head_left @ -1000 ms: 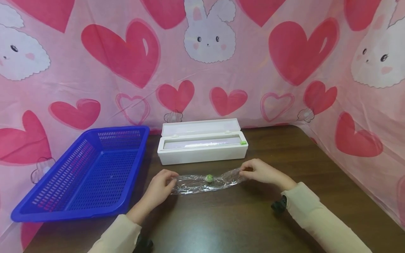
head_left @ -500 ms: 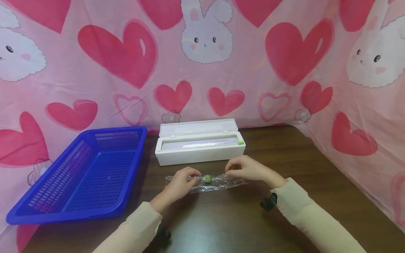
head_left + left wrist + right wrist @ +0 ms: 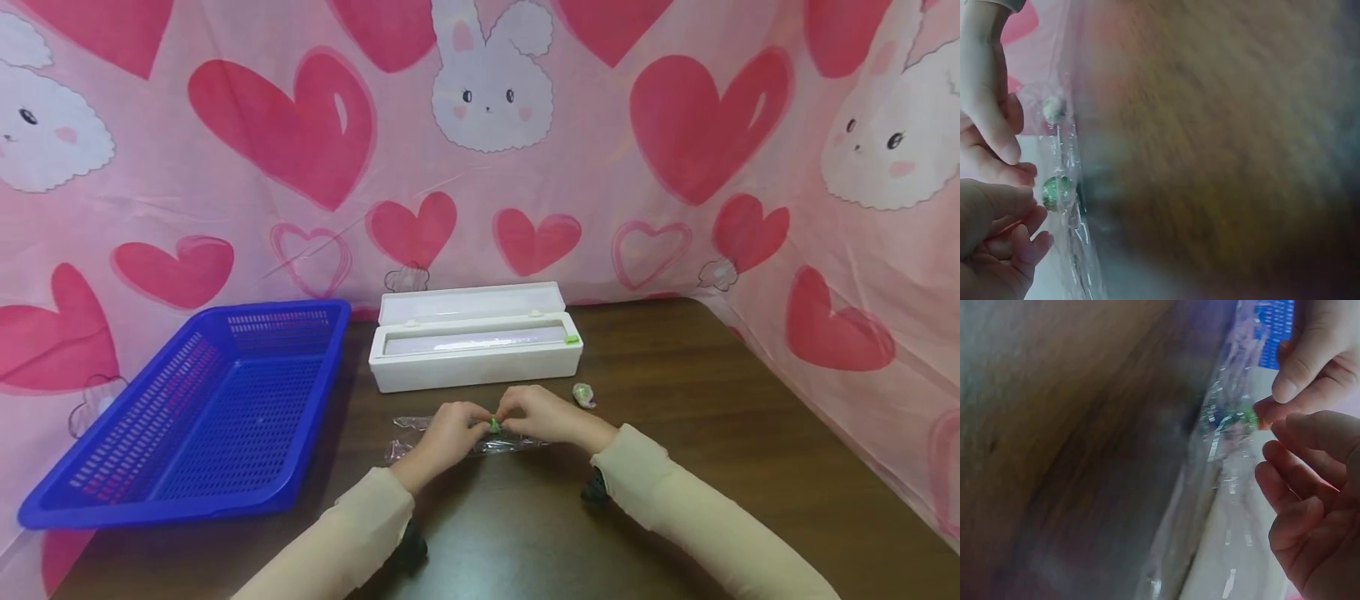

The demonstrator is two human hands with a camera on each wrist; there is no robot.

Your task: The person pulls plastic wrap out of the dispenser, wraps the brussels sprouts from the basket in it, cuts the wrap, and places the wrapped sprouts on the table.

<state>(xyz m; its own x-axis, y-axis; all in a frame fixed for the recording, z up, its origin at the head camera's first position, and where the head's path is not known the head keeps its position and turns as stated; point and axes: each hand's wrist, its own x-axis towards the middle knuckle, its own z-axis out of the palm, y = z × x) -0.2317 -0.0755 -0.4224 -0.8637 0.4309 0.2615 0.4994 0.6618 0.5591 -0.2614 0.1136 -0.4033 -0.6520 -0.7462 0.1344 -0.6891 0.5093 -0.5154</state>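
A strip of clear plastic wrap (image 3: 408,435) lies crinkled on the table with a small green ball (image 3: 494,426) in its middle. Both hands meet over that ball. My left hand (image 3: 450,433) comes from the left, thumb and index finger pinching the wrap at the ball; the right hand (image 3: 543,415) does likewise from the other side. In the left wrist view the green ball (image 3: 1057,190) shows under shiny film beside the fingertips. A second small ball (image 3: 583,395), pale green and covered in wrap, lies behind the right wrist.
An open white wrap dispenser box (image 3: 476,367) with a green slider (image 3: 572,339) stands behind the hands, lid raised. At the left is a blue plastic basket (image 3: 300,492). A pink heart-print cloth (image 3: 592,183) hangs around the brown table (image 3: 675,367).
Both hands have moved inward from the wrap's ends to the green ball in the middle. The second wrapped ball, earlier behind the right hand, now shows.
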